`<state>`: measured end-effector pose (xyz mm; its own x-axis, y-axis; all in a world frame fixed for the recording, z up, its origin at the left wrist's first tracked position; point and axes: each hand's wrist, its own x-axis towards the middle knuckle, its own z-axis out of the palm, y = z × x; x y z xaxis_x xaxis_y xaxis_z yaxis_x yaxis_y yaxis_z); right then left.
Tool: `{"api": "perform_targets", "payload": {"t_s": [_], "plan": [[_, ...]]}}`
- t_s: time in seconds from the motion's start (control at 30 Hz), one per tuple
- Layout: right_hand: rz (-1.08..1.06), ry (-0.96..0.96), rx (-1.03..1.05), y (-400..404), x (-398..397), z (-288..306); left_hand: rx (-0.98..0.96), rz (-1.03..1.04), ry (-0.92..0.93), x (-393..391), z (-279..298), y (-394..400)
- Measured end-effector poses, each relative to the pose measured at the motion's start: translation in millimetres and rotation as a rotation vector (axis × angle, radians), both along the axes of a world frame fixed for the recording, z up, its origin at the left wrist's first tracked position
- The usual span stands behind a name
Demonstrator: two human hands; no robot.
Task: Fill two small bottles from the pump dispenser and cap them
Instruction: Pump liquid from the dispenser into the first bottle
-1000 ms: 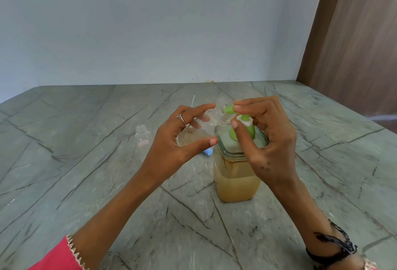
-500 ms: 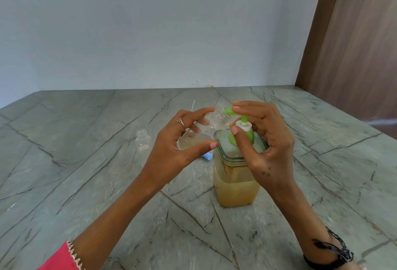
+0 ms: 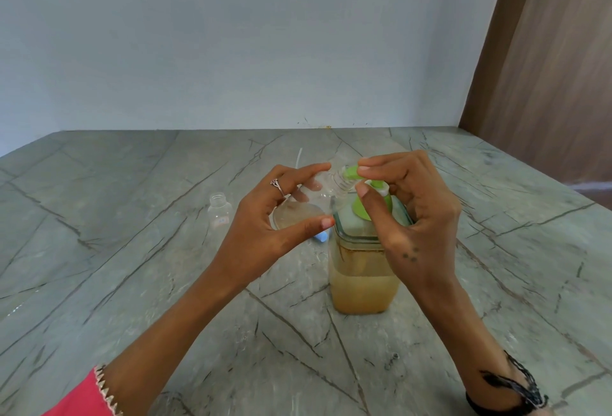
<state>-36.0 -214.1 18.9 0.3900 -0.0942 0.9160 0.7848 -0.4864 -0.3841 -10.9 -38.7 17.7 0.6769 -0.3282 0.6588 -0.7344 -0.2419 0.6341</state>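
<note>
From the head view, the left hand [image 3: 281, 217] grips a small clear plastic bottle [image 3: 308, 207] tilted on its side, neck at the green pump spout [image 3: 351, 173] of the square amber-filled dispenser [image 3: 362, 270]. The right hand [image 3: 407, 203] pinches the pump head. The neck seems only loosely aligned, so a press could spill. A second open bottle [image 3: 220, 210] stands well apart on the marble table [image 3: 132, 250], with room all round.

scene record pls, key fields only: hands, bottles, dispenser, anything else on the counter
left hand: grip on a small clear bottle, tilted, neck at the spout
right hand: fingers on the green pump head
pump dispenser: upright on the counter, yellowish liquid, roughly half full
second bottle: upright, uncapped, looks empty, left of the hands
blue cap: on the counter, partly hidden behind the left hand
fill level of held bottle: cannot tell
</note>
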Motion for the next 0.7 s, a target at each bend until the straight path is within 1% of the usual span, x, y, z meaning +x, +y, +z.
{"api": "perform_targets", "payload": {"t_s": [0.2,0.37,0.53,0.7], "plan": [[0.09,0.016,0.02,-3,0,-2,-0.01,0.008,0.018,0,0,-1],[0.192,0.077,0.058,-4,0,-5,-0.038,0.005,0.045,-1,0,-2],[0.192,0.117,0.017,-7,-1,-5,-0.044,0.016,0.059,-1,0,-3],[0.267,0.107,0.001,-11,0,-6,-0.051,0.019,0.086,-1,-1,-2]]}}
